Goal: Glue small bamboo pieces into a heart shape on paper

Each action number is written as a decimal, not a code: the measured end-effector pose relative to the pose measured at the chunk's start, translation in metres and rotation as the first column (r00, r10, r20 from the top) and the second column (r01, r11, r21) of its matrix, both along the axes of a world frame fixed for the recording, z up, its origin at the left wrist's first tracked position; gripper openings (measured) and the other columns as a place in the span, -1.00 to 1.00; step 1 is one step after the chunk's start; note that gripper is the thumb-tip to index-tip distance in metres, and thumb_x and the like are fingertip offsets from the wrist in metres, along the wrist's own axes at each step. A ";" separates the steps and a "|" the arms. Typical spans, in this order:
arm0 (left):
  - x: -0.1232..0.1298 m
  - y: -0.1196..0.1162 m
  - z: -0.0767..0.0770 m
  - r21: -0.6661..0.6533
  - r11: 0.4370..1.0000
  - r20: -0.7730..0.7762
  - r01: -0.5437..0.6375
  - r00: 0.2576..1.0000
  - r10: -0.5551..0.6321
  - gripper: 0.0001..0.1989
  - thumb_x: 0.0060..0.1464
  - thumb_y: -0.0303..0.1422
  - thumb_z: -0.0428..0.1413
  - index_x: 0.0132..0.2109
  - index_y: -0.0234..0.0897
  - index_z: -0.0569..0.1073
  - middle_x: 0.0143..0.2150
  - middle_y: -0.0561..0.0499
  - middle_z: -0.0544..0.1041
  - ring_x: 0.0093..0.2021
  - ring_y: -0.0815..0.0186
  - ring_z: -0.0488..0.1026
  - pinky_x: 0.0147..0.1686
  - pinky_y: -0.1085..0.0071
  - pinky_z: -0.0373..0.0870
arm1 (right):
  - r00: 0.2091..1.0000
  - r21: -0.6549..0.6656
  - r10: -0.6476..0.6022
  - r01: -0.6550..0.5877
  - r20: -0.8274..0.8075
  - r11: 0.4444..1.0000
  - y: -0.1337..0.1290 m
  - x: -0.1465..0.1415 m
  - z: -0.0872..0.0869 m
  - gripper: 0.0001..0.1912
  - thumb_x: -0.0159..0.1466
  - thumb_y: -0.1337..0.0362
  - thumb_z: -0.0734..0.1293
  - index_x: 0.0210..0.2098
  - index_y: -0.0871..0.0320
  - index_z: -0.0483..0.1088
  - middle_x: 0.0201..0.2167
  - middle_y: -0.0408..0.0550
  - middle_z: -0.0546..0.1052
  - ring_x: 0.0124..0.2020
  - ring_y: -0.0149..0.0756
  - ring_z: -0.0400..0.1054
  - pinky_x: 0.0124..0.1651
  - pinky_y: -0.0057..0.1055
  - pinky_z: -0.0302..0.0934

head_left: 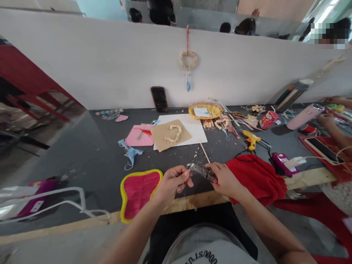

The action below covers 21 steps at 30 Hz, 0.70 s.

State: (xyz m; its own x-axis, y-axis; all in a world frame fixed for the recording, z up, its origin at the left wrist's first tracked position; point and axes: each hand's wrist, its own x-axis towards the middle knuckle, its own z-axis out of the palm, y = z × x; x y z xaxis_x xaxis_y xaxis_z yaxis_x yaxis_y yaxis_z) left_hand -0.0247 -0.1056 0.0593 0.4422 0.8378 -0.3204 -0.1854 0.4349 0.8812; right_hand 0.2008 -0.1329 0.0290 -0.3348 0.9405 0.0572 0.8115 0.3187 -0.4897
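Note:
My right hand is wrapped round a pair of pliers with red handles, its jaws pointing left. A thin wooden stick sticks out beyond that hand; whether the fingers touch it I cannot tell. My left hand is closed in a pinch right beside the jaws, on something too small to make out. Past the hands, a part-formed heart outline of small pale pieces lies on a brown card, which rests on a white sheet. Small pale crumbs are scattered near the stick.
A red cloth lies right of my hands, a yellow-edged pink mat to the left. Farther off are a yellow glue gun, a basket, a phone and blue tassels. A co-worker's arm reaches in at right.

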 end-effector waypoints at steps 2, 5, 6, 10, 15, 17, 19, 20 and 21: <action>-0.001 0.002 0.002 -0.077 0.996 0.041 0.055 0.998 -0.052 -0.63 -0.10 -0.16 0.31 -0.44 -0.33 0.34 -0.62 0.00 0.49 -0.76 0.63 -0.05 -0.72 0.58 -0.25 | 1.000 0.009 0.010 -0.010 -0.025 1.000 0.001 0.001 0.000 -0.41 0.02 0.48 0.28 0.08 0.20 0.26 -0.01 0.09 0.46 0.05 -0.08 0.32 0.09 -0.16 0.20; -0.003 0.006 0.005 -0.146 0.984 0.085 0.101 0.992 -0.090 -0.62 -0.16 -0.19 0.34 -0.43 -0.33 0.33 -0.65 0.02 0.46 -0.77 0.64 -0.09 -0.73 0.59 -0.28 | 0.997 0.029 0.014 -0.012 -0.070 0.999 0.002 0.000 0.000 -0.43 0.01 0.49 0.28 0.05 0.19 0.28 -0.01 0.08 0.46 0.04 -0.10 0.33 0.11 -0.20 0.23; -0.003 0.007 0.006 -0.152 0.983 0.095 0.107 0.991 -0.093 -0.61 -0.17 -0.19 0.35 -0.43 -0.33 0.33 -0.66 0.02 0.46 -0.77 0.64 -0.10 -0.73 0.60 -0.29 | 0.997 0.032 0.011 -0.009 -0.083 0.999 0.003 0.000 0.001 -0.44 0.02 0.48 0.29 0.04 0.19 0.29 -0.01 0.08 0.46 0.03 -0.11 0.34 0.10 -0.22 0.24; -0.003 0.014 0.009 -0.143 0.984 0.102 0.109 0.990 -0.095 -0.59 -0.19 -0.18 0.36 -0.44 -0.34 0.33 -0.66 0.03 0.45 -0.77 0.65 -0.09 -0.73 0.60 -0.28 | 0.997 0.034 -0.023 0.025 -0.069 0.999 0.006 -0.002 0.005 -0.51 0.05 0.44 0.29 0.00 0.18 0.31 -0.09 0.09 0.51 -0.08 -0.13 0.41 0.01 -0.25 0.31; 0.002 0.025 0.014 -0.057 0.997 0.047 0.055 0.998 -0.052 -0.57 -0.17 -0.11 0.34 -0.40 -0.35 0.36 -0.61 0.01 0.49 -0.75 0.62 0.00 -0.71 0.58 -0.21 | 0.997 0.045 -0.078 0.078 -0.018 0.996 0.014 -0.002 0.012 -0.56 0.07 0.45 0.27 -0.03 0.19 0.32 -0.12 0.09 0.51 -0.13 -0.13 0.42 -0.06 -0.28 0.32; 0.006 0.031 0.019 0.056 0.998 -0.018 0.020 1.000 -0.019 -0.60 -0.10 -0.10 0.30 -0.39 -0.35 0.38 -0.56 -0.03 0.52 -0.72 0.59 0.06 -0.69 0.57 -0.15 | 0.994 0.050 -0.107 0.108 -0.015 0.993 0.019 -0.001 0.016 -0.55 0.07 0.45 0.27 -0.02 0.19 0.31 -0.10 0.09 0.51 -0.11 -0.13 0.42 -0.05 -0.28 0.32; 0.011 0.040 0.025 0.180 0.984 -0.085 -0.018 0.996 0.034 -0.62 -0.07 -0.10 0.28 -0.37 -0.35 0.39 -0.50 -0.04 0.55 -0.69 0.57 0.13 -0.67 0.57 -0.07 | 0.991 0.069 -0.132 0.132 -0.007 0.989 0.026 0.001 0.022 -0.55 0.07 0.44 0.28 -0.01 0.18 0.31 -0.08 0.10 0.49 -0.09 -0.12 0.41 -0.03 -0.26 0.31; 0.013 0.044 0.028 0.230 0.972 -0.107 -0.042 0.992 0.068 -0.63 -0.07 -0.12 0.28 -0.35 -0.34 0.40 -0.47 -0.03 0.56 -0.67 0.55 0.17 -0.66 0.57 -0.02 | 0.990 0.087 -0.140 0.140 -0.002 0.986 0.031 0.003 0.025 -0.54 0.07 0.44 0.28 -0.01 0.18 0.30 -0.06 0.11 0.49 -0.07 -0.12 0.39 0.00 -0.24 0.30; 0.015 0.049 0.031 0.266 0.962 -0.128 -0.056 0.987 0.093 -0.66 -0.07 -0.14 0.28 -0.34 -0.32 0.41 -0.45 -0.02 0.57 -0.65 0.53 0.22 -0.65 0.56 0.03 | 0.989 0.109 -0.147 0.146 0.004 0.983 0.036 0.005 0.028 -0.53 0.06 0.45 0.29 -0.01 0.18 0.30 -0.05 0.11 0.48 -0.04 -0.10 0.38 0.04 -0.22 0.28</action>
State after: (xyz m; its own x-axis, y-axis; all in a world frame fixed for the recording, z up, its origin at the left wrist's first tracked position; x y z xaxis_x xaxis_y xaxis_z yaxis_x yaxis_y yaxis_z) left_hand -0.0092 -0.0563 0.0900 0.3425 0.9291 -0.1396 -0.0776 0.1760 0.9813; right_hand 0.2057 -0.0973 0.0574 -0.1949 0.9680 0.1583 0.8589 0.2463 -0.4491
